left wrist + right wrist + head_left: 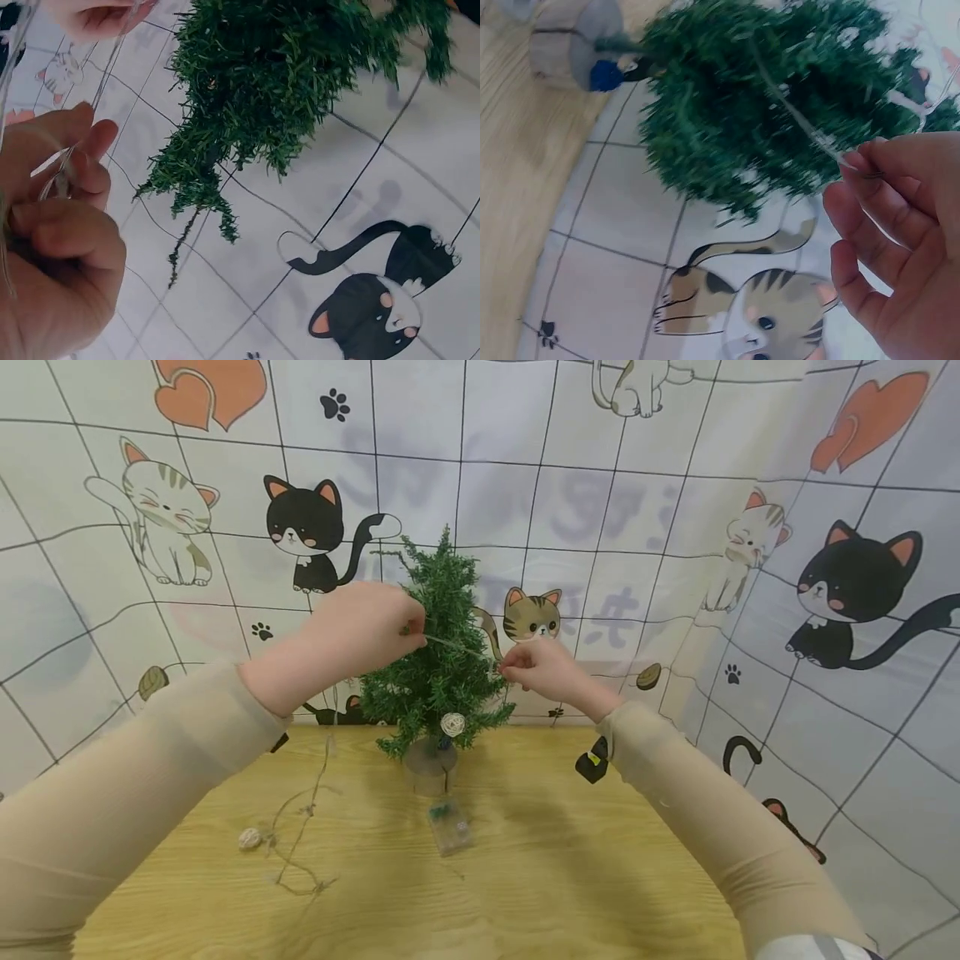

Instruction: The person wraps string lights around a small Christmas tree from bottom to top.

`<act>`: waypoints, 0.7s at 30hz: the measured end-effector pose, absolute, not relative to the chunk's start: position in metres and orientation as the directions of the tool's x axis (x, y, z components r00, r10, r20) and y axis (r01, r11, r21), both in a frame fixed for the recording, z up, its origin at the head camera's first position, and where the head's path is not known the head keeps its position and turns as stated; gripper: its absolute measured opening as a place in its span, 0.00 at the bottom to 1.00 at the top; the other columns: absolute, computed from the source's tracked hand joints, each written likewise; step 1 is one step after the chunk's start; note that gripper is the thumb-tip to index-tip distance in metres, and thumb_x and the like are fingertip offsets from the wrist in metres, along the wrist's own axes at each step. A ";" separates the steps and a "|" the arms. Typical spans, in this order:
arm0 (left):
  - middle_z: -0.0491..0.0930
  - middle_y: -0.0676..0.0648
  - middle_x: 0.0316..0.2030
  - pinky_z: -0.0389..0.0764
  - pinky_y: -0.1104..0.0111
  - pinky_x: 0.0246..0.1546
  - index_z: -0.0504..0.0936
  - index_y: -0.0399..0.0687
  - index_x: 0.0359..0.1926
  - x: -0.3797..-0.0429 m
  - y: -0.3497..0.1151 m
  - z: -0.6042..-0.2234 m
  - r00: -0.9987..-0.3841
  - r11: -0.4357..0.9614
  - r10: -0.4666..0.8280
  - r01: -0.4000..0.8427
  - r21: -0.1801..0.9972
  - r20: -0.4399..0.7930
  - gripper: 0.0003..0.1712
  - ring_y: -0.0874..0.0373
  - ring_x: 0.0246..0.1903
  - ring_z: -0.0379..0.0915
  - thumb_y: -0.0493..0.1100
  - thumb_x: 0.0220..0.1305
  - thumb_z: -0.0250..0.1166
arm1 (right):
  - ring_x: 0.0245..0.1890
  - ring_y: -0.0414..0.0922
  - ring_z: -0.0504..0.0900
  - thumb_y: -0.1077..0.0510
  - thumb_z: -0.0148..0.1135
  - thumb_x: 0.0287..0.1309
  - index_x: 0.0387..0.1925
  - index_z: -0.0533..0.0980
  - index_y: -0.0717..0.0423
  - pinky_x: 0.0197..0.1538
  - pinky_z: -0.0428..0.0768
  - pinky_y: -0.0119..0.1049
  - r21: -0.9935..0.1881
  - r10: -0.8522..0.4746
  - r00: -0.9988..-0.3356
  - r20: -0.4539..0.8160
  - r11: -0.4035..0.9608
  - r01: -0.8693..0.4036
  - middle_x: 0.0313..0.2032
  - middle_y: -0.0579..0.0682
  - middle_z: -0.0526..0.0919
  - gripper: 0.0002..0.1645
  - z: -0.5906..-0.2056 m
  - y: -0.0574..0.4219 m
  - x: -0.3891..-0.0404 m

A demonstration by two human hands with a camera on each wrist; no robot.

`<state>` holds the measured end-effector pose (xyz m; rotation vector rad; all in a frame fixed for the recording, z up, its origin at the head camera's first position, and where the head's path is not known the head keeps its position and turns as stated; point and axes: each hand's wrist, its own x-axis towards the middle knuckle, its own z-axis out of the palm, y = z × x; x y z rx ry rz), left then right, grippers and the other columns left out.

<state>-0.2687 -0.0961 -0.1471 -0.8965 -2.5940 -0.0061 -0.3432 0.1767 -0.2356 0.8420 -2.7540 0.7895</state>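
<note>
A small green artificial Christmas tree (442,677) stands upright on a round wooden base (430,768). Across its front runs a thin clear light string (457,646) between both hands. My left hand (375,622) holds the string in curled fingers on the tree's left side, and the left wrist view shows strands through those fingers. On the right side, thumb and forefinger of my right hand (543,668) pinch the string. A pale woven ball (453,724) sits low on the branches. More string (300,827) trails from the left hand onto the table, with another woven ball (250,838) beside it.
A small clear box (450,828) lies on the wooden table (540,877) in front of the base. Near the right sleeve is a black object with a yellow mark (592,762). A cat-print curtain (495,427) hangs close behind the tree.
</note>
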 end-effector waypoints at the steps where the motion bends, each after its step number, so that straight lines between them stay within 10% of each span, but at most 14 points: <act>1: 0.80 0.52 0.27 0.75 0.61 0.27 0.84 0.50 0.33 -0.271 -0.098 -0.146 -0.740 0.803 0.579 0.590 -0.084 0.343 0.06 0.56 0.24 0.73 0.45 0.64 0.66 | 0.24 0.43 0.80 0.59 0.58 0.66 0.43 0.83 0.61 0.30 0.76 0.38 -0.443 -0.470 -0.834 0.289 0.707 -0.552 0.31 0.47 0.85 0.11 -0.238 0.177 -0.346; 12: 0.77 0.45 0.37 0.71 0.64 0.22 0.74 0.50 0.60 -0.277 -0.132 -0.105 -0.855 0.851 0.518 0.512 0.112 -0.026 0.24 0.55 0.20 0.67 0.43 0.62 0.62 | 0.25 0.46 0.80 0.60 0.56 0.67 0.47 0.78 0.59 0.29 0.75 0.38 -0.447 -0.399 -0.838 0.372 0.715 -0.538 0.32 0.53 0.83 0.11 -0.252 0.177 -0.360; 21: 0.78 0.48 0.34 0.68 0.58 0.26 0.77 0.51 0.44 -0.277 -0.120 -0.074 -0.843 0.895 0.442 0.435 -0.095 0.307 0.10 0.50 0.28 0.70 0.41 0.65 0.52 | 0.21 0.41 0.72 0.66 0.56 0.64 0.58 0.66 0.57 0.21 0.70 0.35 -0.057 -0.509 -0.566 0.648 0.709 -0.703 0.40 0.52 0.78 0.22 -0.255 0.163 -0.351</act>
